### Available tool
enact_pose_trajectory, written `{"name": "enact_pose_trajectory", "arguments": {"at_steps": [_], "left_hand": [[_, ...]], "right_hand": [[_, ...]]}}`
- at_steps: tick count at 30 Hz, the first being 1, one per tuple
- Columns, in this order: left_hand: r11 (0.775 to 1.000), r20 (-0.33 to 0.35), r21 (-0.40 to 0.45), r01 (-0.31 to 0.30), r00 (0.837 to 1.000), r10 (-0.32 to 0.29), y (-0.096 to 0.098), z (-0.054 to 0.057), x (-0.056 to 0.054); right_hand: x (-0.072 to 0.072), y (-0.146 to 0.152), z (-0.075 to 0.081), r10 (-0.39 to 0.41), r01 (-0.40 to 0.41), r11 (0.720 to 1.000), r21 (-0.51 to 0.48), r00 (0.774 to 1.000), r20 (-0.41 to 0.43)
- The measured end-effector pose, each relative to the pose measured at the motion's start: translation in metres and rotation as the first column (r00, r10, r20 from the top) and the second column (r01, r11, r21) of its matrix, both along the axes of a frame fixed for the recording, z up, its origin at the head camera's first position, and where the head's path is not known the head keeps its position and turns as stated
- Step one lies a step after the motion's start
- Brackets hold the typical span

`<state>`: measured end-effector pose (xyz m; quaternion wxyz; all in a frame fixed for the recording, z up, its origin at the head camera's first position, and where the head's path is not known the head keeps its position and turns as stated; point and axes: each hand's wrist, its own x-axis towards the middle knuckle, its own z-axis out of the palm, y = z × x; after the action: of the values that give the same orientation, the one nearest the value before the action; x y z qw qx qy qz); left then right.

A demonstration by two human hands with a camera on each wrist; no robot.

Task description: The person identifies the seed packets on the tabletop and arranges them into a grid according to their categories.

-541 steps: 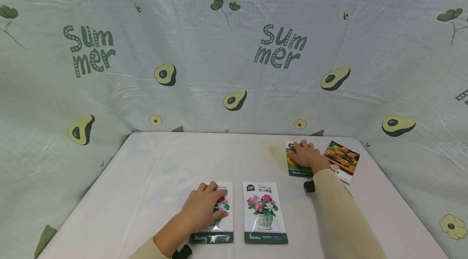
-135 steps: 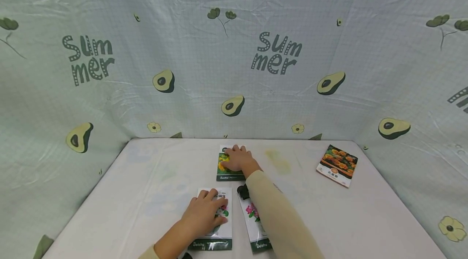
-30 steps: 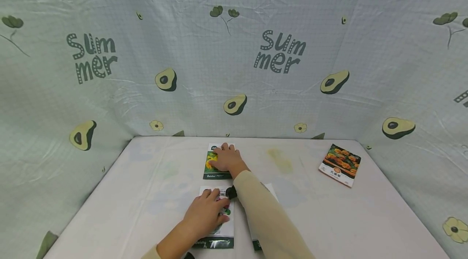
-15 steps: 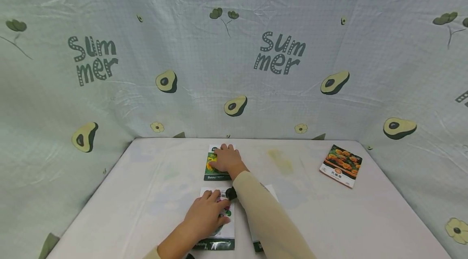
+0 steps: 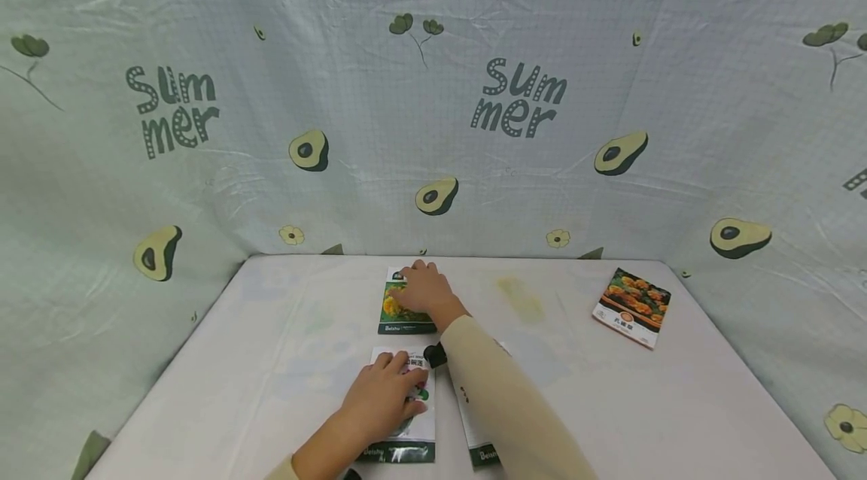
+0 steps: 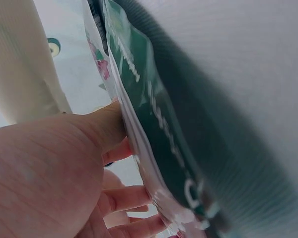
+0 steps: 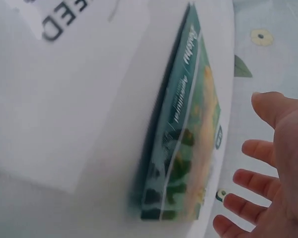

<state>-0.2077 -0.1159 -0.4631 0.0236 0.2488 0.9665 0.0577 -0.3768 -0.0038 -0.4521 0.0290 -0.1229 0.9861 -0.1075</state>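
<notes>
Flat on the table lies a white seed packet (image 5: 415,431) with a dark green bottom band. My left hand (image 5: 379,399) rests on it with spread fingers, covering part of the flower picture. In the left wrist view the thumb and fingertips touch the packet (image 6: 144,94). Farther back is a green seed packet with yellow flowers (image 5: 400,318). My right hand (image 5: 428,292) hovers over its right side. The right wrist view shows the right hand (image 7: 283,163) apart from the yellow-flower packet (image 7: 188,129), its fingers spread and holding nothing.
Another white seed packet (image 5: 476,431) lies tilted under the right sleeve (image 5: 504,397), mostly hidden. An orange-flower seed packet (image 5: 633,307) sits at the table's back right. A patterned curtain (image 5: 366,89) hangs right behind the table (image 5: 284,360).
My right hand has brought the yellow-flower packet from the back right to the middle, and now lifts off it slightly rightward. The second white packet has become tilted. The left hand has stayed put.
</notes>
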Motion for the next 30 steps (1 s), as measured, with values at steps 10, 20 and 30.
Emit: {"name": "enact_pose_trajectory", "arguments": {"at_steps": [10,20,30], "left_hand": [[1.0,0.025,0.0,-0.024,0.999,0.024,0.002,0.001,0.001],[1.0,0.009,-0.001,-0.031,0.999,0.031,0.002,0.003,0.001],[0.999,0.005,-0.007,-0.038,0.999,0.038,0.004,0.001,0.001]], "right_hand": [[0.012,0.024,0.02,0.018,-0.018,0.983,-0.183,1.0,0.0],[0.03,0.047,0.03,0.077,-0.104,0.929,-0.354,0.993,-0.091],[0.059,0.071,0.031,0.082,-0.153,0.895,-0.418,0.979,-0.184]]}}
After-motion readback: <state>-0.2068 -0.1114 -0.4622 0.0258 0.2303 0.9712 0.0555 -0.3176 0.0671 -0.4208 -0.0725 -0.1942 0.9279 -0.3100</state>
